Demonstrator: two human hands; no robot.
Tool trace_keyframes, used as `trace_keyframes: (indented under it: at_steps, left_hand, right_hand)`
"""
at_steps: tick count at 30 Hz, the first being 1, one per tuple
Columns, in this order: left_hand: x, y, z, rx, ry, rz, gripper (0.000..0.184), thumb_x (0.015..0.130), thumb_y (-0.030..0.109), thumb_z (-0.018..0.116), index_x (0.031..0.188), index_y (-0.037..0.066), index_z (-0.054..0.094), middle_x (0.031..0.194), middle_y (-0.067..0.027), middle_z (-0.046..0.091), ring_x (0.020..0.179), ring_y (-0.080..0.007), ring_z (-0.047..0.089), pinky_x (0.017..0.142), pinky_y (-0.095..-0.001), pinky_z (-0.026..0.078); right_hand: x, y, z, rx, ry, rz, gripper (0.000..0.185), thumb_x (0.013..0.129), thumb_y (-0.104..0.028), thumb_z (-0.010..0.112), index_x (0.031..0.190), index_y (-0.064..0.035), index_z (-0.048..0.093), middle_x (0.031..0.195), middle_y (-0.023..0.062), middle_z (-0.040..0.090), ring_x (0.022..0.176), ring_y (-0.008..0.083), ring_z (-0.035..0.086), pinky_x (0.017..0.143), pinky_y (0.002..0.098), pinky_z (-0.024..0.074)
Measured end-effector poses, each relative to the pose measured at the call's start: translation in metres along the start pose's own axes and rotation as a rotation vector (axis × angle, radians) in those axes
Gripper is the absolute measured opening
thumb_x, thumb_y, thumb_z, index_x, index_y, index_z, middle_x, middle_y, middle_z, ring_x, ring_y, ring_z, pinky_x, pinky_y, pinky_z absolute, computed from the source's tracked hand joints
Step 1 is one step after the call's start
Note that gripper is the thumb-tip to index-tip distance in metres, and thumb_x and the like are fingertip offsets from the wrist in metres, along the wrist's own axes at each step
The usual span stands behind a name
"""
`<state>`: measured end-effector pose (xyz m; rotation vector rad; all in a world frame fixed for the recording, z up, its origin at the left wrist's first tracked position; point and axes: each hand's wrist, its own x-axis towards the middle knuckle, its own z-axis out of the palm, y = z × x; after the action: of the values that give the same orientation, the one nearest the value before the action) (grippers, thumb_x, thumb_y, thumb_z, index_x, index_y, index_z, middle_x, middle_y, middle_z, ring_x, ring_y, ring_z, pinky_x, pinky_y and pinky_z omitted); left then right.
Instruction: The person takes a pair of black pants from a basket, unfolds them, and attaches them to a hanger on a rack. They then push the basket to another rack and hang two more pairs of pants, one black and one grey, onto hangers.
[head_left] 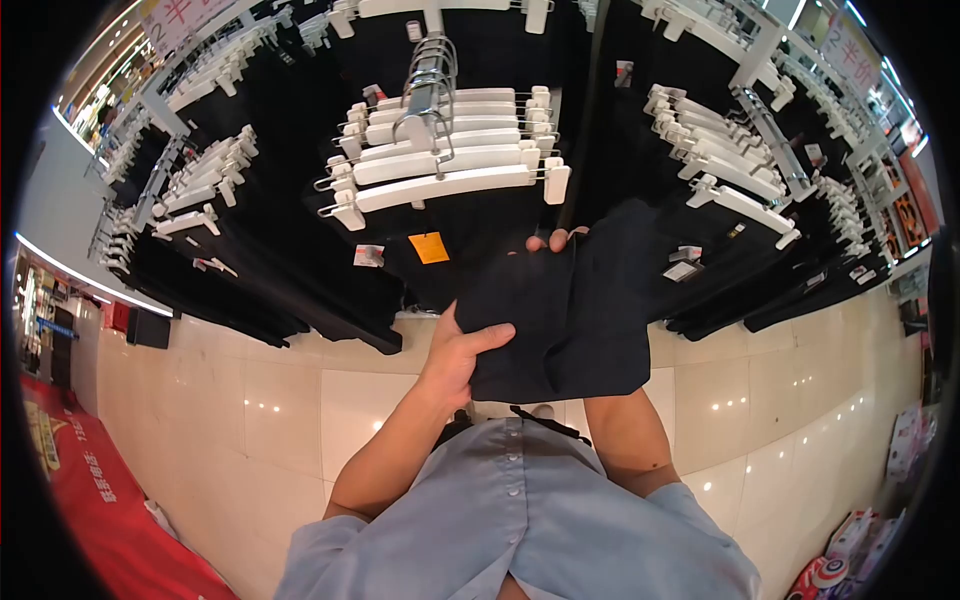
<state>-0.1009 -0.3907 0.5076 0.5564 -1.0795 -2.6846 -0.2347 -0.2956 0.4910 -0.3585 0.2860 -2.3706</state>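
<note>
A pair of dark trousers (pixel 600 310), folded into a wide bundle, is held in front of my chest. My left hand (pixel 462 350) grips its left edge, thumb lying flat on top and the other fingers hidden underneath. Beneath the cloth runs my right forearm; only the fingertips of my right hand (pixel 556 241) show, curled over the far edge. Just beyond the bundle, several white clip hangers (pixel 450 186) hang from a metal rail arm (pixel 428 95) with dark garments clipped on. An orange tag (pixel 430 247) and a white-and-red label (pixel 369 256) hang there.
More white hangers with dark garments stand in rows at the left (pixel 205 180) and right (pixel 720 150). A red cloth with white lettering (pixel 90 490) covers something at lower left. Patterned packages (pixel 850 535) lie at lower right. Shiny tiles (pixel 280 400) form the floor.
</note>
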Motion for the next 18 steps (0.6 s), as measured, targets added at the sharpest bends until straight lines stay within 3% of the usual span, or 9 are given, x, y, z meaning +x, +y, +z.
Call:
trace_keyframes:
  at_steps: [6, 11, 15, 18]
  left_hand:
    - [-0.003, 0.014, 0.018, 0.177, 0.054, 0.122, 0.058, 0.07, -0.005, 0.07, 0.123, 0.001, 0.047, 0.115, -0.0146, 0.058, 0.103, -0.0245, 0.059, 0.091, -0.0366, 0.049]
    - [0.003, 0.01, 0.012, 0.153, 0.066, 0.033, 0.057, 0.072, -0.001, 0.066, 0.125, 0.0, 0.045, 0.119, -0.0155, 0.056, 0.105, -0.0261, 0.059, 0.093, -0.0368, 0.048]
    - [0.004, -0.002, 0.001, 0.07, 0.058, -0.008, 0.057, 0.078, 0.013, 0.058, 0.131, -0.001, 0.041, 0.124, -0.0173, 0.053, 0.111, -0.0284, 0.055, 0.096, -0.0385, 0.045]
    - [0.003, -0.004, -0.005, 0.007, 0.032, 0.003, 0.057, 0.084, 0.021, 0.054, 0.134, -0.001, 0.038, 0.129, -0.0168, 0.049, 0.116, -0.0288, 0.052, 0.099, -0.0397, 0.042]
  right_hand:
    - [-0.015, -0.011, 0.016, 0.062, 0.1, 0.12, 0.04, 0.097, -0.037, 0.041, 0.112, -0.002, 0.055, 0.115, 0.0129, 0.056, 0.116, 0.0276, 0.051, 0.101, 0.0406, 0.041]
    - [-0.014, -0.018, 0.004, 0.071, 0.189, 0.152, 0.048, 0.095, -0.044, 0.041, 0.11, -0.0008, 0.056, 0.113, 0.0148, 0.057, 0.114, 0.0277, 0.052, 0.099, 0.0398, 0.0428]
    - [-0.014, -0.017, -0.003, 0.058, 0.219, 0.139, 0.054, 0.094, -0.049, 0.042, 0.109, 0.0001, 0.057, 0.112, 0.0163, 0.059, 0.113, 0.0278, 0.054, 0.098, 0.0391, 0.0442]
    - [-0.017, -0.017, 0.002, 0.12, 0.195, 0.165, 0.052, 0.095, -0.046, 0.042, 0.111, 0.0012, 0.056, 0.114, 0.0155, 0.058, 0.114, 0.0277, 0.053, 0.1, 0.0386, 0.0428]
